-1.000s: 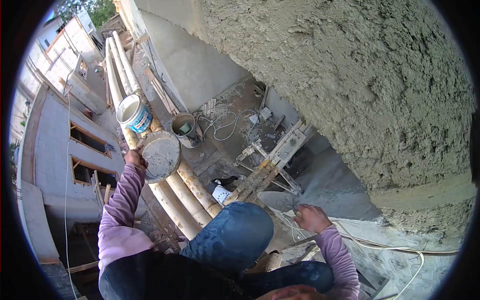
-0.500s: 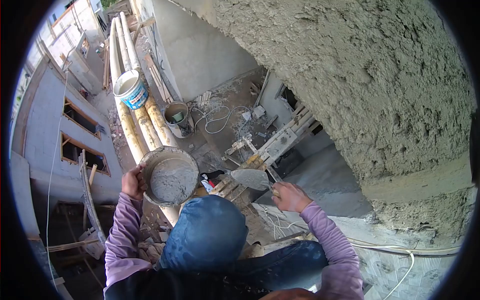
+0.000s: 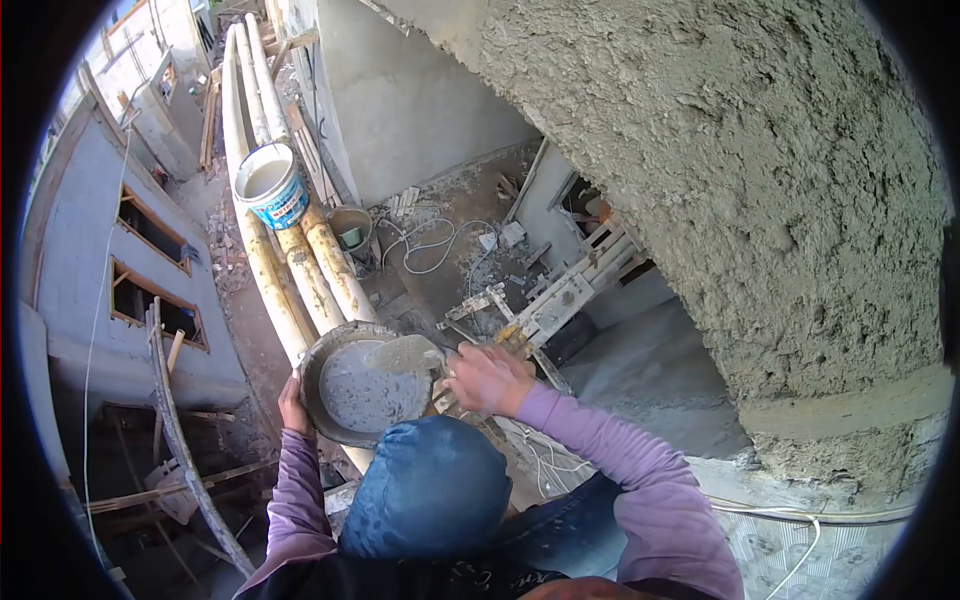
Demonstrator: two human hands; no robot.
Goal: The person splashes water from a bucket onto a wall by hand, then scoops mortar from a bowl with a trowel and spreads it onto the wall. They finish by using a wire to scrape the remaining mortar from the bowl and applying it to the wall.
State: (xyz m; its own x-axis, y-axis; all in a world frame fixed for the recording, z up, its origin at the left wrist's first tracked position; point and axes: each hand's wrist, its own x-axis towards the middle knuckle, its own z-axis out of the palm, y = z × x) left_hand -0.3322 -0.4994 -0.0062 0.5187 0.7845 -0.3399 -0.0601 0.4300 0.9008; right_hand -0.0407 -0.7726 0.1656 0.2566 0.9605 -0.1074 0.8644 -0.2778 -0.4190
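Left hand (image 3: 295, 405) clamped on pan (image 3: 340, 425) rim, above knee. Right hand (image 3: 485, 378) wrapped round trowel (image 3: 405, 355), blade in pan's wet mud. Looks like scooping. Next needs a level blade up to rough wall (image 3: 720, 180).

Mortar pan (image 3: 345, 329) w/ trowel (image 3: 403, 354) inside

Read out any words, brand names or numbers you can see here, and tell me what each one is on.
White bucket: a blue label with red and white print, too blurred to read.
Mortar pan, trowel and plastered wall: no text visible.
Nothing else in view carries readable words or numbers.
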